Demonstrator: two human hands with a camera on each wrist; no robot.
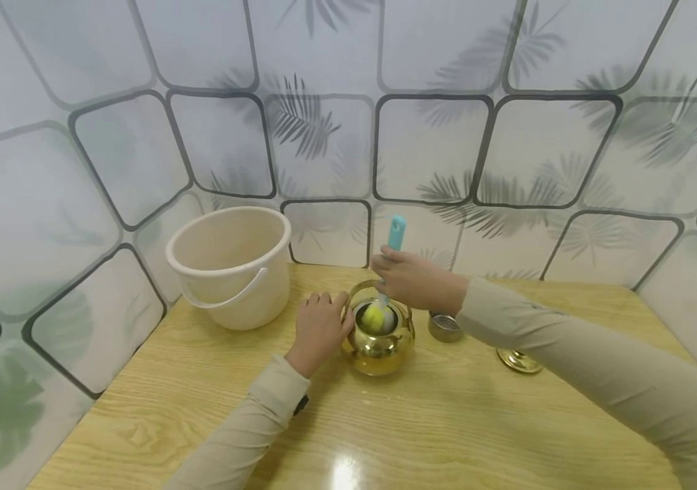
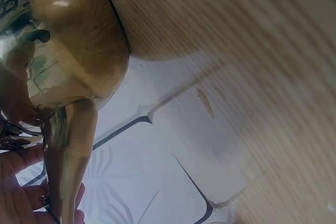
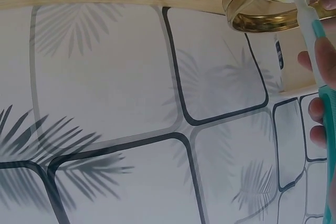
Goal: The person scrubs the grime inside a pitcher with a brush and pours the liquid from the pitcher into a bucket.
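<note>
Gold-coloured metal gleams on a round kettle [image 1: 379, 357] standing near the middle of the wood-grain surface [image 1: 446, 422], toward its back edge, as a person in beige sleeves holds a brush [image 1: 396, 233] in its uncovered mouth. The right hand [image 1: 412, 278] is wrapped around the brush's turquoise handle, which rises nearly upright; the yellow and white sponge head [image 1: 374, 318] sits inside the opening. On the kettle's left side, the left hand [image 1: 322, 331] steadies the vessel, its fingers curled around the tapering spout [image 2: 68, 156]. A cream bucket [image 1: 263, 299], its handle hanging down in front, occupies the surface's back left corner. Just right of the kettle rests a small perforated metal strainer [image 1: 445, 328]; farther toward the right edge, a round gold-coloured piece [image 1: 520, 363] lies partly hidden by the right sleeve. Leaf-patterned wall covering [image 1: 434, 146] rises behind the back edge.
</note>
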